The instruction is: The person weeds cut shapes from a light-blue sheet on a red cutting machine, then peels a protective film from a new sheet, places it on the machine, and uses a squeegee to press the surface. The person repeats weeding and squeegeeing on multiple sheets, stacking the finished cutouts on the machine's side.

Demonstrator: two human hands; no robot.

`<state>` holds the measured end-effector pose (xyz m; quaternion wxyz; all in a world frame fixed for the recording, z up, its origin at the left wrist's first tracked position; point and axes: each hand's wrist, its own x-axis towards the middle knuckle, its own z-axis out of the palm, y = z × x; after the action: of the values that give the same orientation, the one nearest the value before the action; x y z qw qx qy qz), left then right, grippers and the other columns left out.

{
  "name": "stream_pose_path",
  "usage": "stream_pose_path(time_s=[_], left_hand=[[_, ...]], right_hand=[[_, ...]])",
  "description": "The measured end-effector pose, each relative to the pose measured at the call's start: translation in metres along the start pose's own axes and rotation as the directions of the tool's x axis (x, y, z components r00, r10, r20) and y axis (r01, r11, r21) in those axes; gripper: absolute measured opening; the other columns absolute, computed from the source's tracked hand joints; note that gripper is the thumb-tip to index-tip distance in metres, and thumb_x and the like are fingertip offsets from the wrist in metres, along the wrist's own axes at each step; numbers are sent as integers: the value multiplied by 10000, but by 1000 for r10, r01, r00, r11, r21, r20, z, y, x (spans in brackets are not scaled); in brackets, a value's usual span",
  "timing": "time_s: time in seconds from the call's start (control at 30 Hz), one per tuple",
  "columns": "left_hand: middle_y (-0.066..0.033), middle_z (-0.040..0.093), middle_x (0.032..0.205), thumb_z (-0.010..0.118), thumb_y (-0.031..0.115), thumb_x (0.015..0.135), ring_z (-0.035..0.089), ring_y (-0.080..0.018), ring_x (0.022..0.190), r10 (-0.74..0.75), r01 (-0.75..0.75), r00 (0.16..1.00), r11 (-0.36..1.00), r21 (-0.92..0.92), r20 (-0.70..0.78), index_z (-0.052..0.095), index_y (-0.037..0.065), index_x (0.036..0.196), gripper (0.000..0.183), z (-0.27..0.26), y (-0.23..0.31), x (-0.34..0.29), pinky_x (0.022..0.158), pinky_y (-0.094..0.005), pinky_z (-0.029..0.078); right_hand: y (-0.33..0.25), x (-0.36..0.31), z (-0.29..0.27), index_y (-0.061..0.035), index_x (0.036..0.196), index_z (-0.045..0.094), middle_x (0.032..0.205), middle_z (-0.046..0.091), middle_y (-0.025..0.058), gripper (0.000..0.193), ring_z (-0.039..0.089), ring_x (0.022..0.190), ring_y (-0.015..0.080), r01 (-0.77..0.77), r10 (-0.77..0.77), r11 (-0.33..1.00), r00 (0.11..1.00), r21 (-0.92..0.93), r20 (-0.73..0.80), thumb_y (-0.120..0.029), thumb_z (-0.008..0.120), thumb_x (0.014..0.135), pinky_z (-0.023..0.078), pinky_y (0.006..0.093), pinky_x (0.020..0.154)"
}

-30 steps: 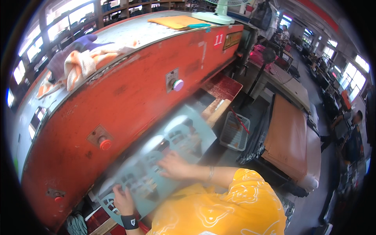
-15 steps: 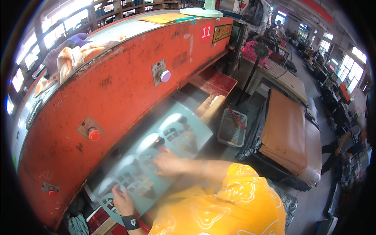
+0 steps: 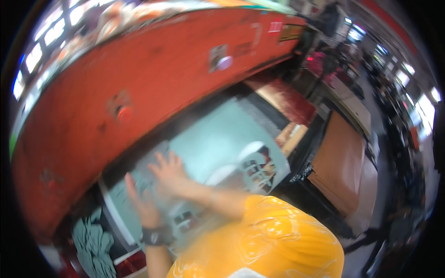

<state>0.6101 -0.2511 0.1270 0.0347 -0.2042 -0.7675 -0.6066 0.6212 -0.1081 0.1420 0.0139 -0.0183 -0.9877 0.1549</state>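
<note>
A pale green sheet [image 3: 218,132] lies below the near face of a red machine [image 3: 162,69], its far edge close under the machine's lower edge. Its openwork cut-outs [image 3: 259,169] lie along its near side; the rightmost shows latticed openings, while those farther left are partly covered by the right forearm. Half a second earlier, the cut-outs reach almost to the machine; now they lie closer to the person's body, and a broad uncut stretch of the sheet separates them from it.

The left hand [image 3: 147,208], with a dark wristband [image 3: 155,236], is raised over the left part of the sheet, its fingers extended and grasping nothing; in the earlier frame they are bent at the sheet's left end. The right hand [image 3: 172,176] is over the sheet just right of the left hand, its fingers spread; earlier, the two hands are farther apart. Blur leaves it uncertain whether either hand touches the sheet.

To the right are a dark red board [image 3: 289,102] and, beyond it, a stack of brown sheets [image 3: 340,162]. At the near left lies a heap of green strips [image 3: 95,245], more fully in view than before.
</note>
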Motion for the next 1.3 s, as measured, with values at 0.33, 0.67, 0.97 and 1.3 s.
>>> stream_pose_path(time_s=[0.33,0.67,0.97,1.3], left_hand=[[-268,404,1332,616,433,803,324,-398,1288,17,-117,979,866,486,205,335,-48,1351,781,8,-1,-22,1089,-520,155],[-284,316,1383,703,323,736,272,-430,1301,22,-114,988,780,616,155,459,-31,1261,678,20,5,-22,1085,-512,187],[-267,331,1386,691,267,749,296,-424,1290,-42,-74,984,789,610,173,478,-7,1252,612,18,8,-15,1077,-501,213],[-82,616,807,605,67,827,587,-140,729,-130,174,917,981,-86,376,627,-6,895,102,18,53,-90,668,-246,463]], right_hand=[[30,-21,-33,-145,1191,613,1387,398,214,607,397,1246,385,12,93,706,990,708,-109,-230,761,608,329,453,1028],[97,-42,-56,-111,1156,634,1348,474,163,552,385,1279,362,-55,135,865,983,499,-125,-178,750,620,259,424,1088],[110,-40,-44,-157,1117,636,1347,456,158,463,310,1299,391,-78,94,979,992,187,-82,-205,725,665,215,475,1091],[174,6,-142,19,1399,258,1424,247,281,666,223,1334,403,23,214,975,195,222,-957,-336,524,902,170,474,1093]])
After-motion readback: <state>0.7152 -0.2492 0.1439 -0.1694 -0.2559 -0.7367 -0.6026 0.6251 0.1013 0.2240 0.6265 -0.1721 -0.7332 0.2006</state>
